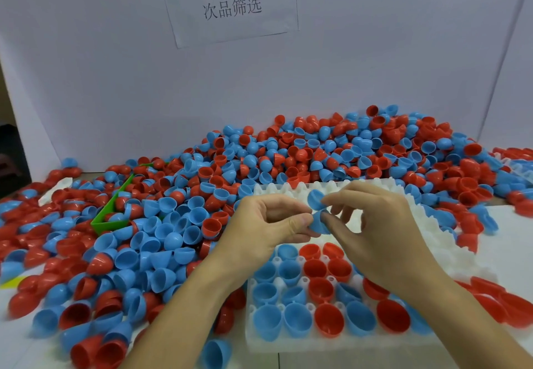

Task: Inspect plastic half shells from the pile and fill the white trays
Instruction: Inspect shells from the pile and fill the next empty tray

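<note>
both hands meet above the white tray [340, 342] at the worktop's near edge. the left hand [271, 221] pinches a blue half shell [317, 224] between thumb and fingers; the right hand [372, 221] pinches a second blue shell [315, 198] just above it (the two touch). the pile [259, 166] of red and blue shells fills the far and left side, around a green bin [111, 223].
</note>
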`<action>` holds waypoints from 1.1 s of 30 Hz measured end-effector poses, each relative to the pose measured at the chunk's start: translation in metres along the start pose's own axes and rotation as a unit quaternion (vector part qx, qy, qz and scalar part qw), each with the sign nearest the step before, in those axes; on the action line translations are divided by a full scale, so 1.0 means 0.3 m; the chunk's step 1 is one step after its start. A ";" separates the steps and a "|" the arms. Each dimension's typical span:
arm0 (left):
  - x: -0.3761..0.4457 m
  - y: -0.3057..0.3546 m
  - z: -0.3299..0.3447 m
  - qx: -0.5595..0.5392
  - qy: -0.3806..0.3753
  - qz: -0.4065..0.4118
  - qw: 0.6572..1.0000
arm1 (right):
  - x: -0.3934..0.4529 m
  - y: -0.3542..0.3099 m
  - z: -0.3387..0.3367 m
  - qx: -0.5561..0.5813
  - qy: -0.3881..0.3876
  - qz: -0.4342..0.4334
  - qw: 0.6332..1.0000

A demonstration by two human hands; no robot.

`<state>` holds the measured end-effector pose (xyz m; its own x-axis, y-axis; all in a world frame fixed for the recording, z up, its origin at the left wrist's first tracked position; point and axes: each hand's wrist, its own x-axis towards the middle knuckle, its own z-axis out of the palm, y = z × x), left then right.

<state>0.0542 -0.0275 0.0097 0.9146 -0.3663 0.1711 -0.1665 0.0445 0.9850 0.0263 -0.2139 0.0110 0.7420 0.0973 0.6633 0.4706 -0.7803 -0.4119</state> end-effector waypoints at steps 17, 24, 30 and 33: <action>0.025 -0.013 -0.077 0.041 0.089 0.035 0.995 | 0.014 0.306 -0.334 -0.105 -0.225 0.212 0.945; 0.024 -0.012 -0.082 0.045 0.094 0.035 0.994 | 0.010 0.300 -0.296 -0.137 -0.323 0.246 0.903; 0.020 -0.008 -0.094 0.055 0.101 0.039 0.993 | 0.013 0.292 -0.270 -0.155 -0.338 0.252 0.893; 0.018 -0.009 -0.133 0.075 0.129 0.044 0.988 | 0.013 0.293 -0.258 -0.157 -0.346 0.261 0.887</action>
<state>0.0744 0.0075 0.0089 0.9543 -0.1172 0.2748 -0.2849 -0.0801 0.9552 0.0336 -0.3299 0.0259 0.9865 -0.0567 -0.1539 -0.0991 -0.9537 -0.2839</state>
